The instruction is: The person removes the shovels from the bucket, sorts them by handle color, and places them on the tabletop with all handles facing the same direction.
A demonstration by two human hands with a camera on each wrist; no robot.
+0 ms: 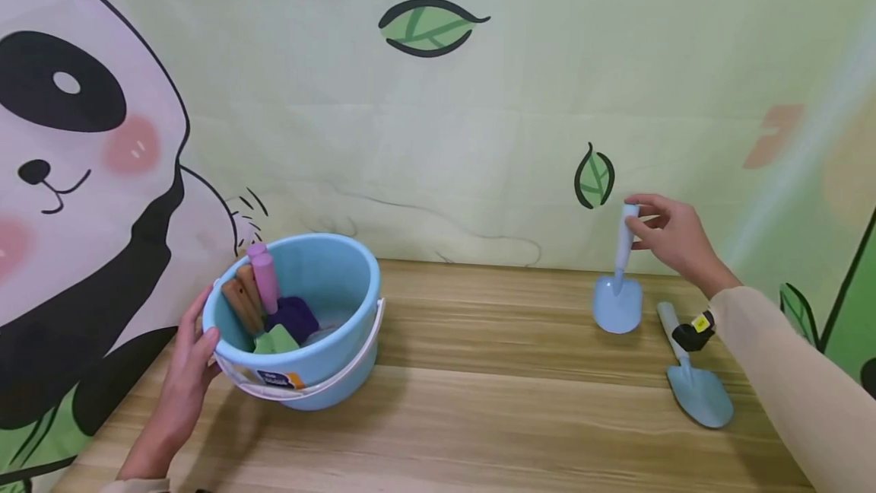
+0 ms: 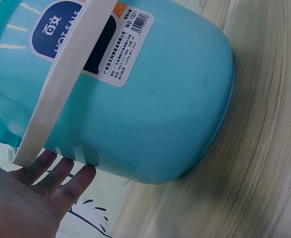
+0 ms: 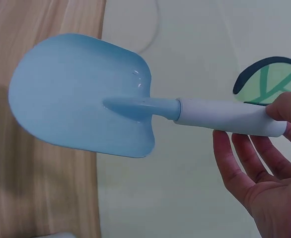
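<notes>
My right hand (image 1: 674, 238) pinches the white handle end of a light blue hand trowel (image 1: 617, 304), its blade pointing down over the table. In the right wrist view, the thumb lies on one side of the handle and the fingers on the other. At the left, my left hand (image 1: 185, 367) rests against the outer side of a light blue bucket (image 1: 328, 386), its straight fingers touching the wall below the rim. Inside the bucket are pink handles (image 1: 265, 280), brown handles (image 1: 241, 306), a dark purple piece (image 1: 296, 316) and a green piece (image 1: 277, 339).
A second blue hand trowel (image 1: 701, 398) lies on the wooden table (image 1: 493, 432), below my right forearm. The bucket's white carrying handle (image 1: 342, 371) hangs down its front. Behind the table stands a pale green backdrop (image 1: 479, 135) with a panda and leaves printed on it.
</notes>
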